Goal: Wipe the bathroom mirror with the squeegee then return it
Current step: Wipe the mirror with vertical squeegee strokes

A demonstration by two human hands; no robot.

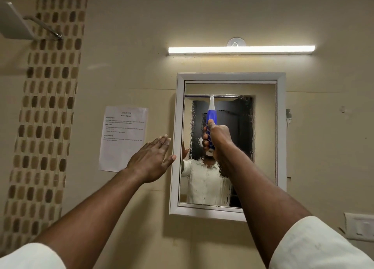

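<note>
A white-framed bathroom mirror point(280, 139) hangs on the beige wall, its glass streaked with water. My right hand point(217, 137) grips the blue and white handle of the squeegee point(211, 111), which stands upright against the glass. Its blade lies flat across the upper part of the mirror. My left hand point(153, 157) is flat and open on the wall, with the thumb touching the mirror's left frame. The glass reflects a person in a white shirt.
A lit tube light point(240, 50) runs above the mirror, with a round hook just over it. A printed task sheet point(123, 137) is stuck left of the mirror. A shower head point(18, 24) projects at upper left. A switch plate point(360, 226) sits at lower right.
</note>
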